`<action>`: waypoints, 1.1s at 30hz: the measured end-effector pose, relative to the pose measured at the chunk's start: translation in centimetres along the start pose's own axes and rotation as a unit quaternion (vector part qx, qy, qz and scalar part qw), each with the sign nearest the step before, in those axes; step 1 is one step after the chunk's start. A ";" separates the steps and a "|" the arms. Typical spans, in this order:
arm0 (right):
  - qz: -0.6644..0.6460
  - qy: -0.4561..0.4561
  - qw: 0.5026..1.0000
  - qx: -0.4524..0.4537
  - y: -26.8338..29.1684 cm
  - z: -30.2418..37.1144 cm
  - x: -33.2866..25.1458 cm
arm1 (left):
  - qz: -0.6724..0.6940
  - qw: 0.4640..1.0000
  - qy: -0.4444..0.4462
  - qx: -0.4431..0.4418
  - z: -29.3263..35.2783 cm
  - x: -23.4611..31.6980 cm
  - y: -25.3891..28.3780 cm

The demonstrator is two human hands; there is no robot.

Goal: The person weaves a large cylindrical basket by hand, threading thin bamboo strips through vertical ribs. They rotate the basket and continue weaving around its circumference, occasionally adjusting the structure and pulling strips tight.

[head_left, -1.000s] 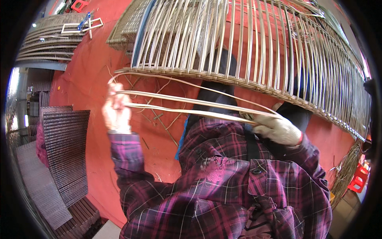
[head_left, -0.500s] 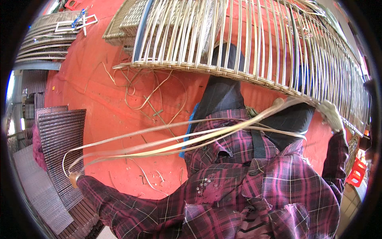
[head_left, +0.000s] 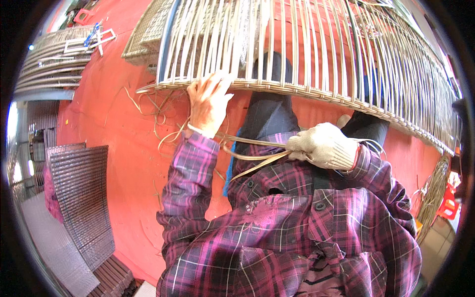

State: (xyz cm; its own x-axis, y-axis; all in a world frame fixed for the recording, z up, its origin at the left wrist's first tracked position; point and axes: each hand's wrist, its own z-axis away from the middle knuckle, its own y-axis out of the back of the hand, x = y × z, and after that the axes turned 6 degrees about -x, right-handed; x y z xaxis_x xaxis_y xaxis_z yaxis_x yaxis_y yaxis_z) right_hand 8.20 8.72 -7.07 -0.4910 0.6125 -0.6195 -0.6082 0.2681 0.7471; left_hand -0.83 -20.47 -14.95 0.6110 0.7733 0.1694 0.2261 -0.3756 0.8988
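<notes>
The bare left hand (head_left: 208, 105) lay open, fingers spread, at the near edge of a slatted wicker panel (head_left: 295, 89); the gloved right hand (head_left: 324, 146) gripped pale wicker strands (head_left: 255, 158).

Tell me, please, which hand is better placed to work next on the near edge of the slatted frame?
The left hand seems better placed: its bare fingers reach over the near edge. The gloved right hand sits apart from that edge, closed around pale strands, so it looks less free.

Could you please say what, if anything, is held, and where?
Right hand grips pale strands partway along. Left hand: at the panel's edge, hold unclear.
</notes>
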 end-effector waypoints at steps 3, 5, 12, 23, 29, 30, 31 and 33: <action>0.000 0.018 0.999 0.034 -1.6 0.6 0.7 | -0.037 0.999 -0.003 -0.024 -2.0 0.3 -0.3; -0.004 -0.006 1.000 0.012 -2.0 0.7 1.2 | -0.018 1.000 -0.008 0.024 -1.6 -0.4 -0.9; -0.053 -0.001 0.994 0.094 -1.1 1.2 1.7 | 0.002 0.999 -0.023 0.041 -1.9 -0.1 -0.5; 0.058 -0.046 0.978 0.195 2.4 1.0 0.1 | 0.591 0.692 0.187 -0.370 -2.4 10.8 5.5; 0.088 -0.068 0.940 0.322 5.2 5.0 4.3 | 0.358 0.866 0.041 -0.347 -0.6 11.0 3.2; 0.074 -0.090 0.945 0.306 5.2 5.4 4.8 | 0.361 0.863 0.021 -0.352 -0.4 11.6 2.4; 0.075 -0.098 0.943 0.309 5.2 5.8 5.0 | 0.380 0.861 -0.017 -0.339 -0.7 12.6 0.9; 0.067 -0.058 0.942 0.324 5.4 6.6 5.3 | 0.365 0.846 -0.066 -0.383 -1.4 14.5 -0.8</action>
State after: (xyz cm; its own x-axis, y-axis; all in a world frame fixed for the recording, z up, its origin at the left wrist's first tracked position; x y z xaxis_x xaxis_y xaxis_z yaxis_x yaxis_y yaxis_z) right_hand 6.48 18.33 -4.73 -0.4421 0.7407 -0.5059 -0.0182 0.5566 0.8306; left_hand 6.78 -8.19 -12.65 0.4672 0.3943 0.7914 -0.7749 -0.2483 0.5812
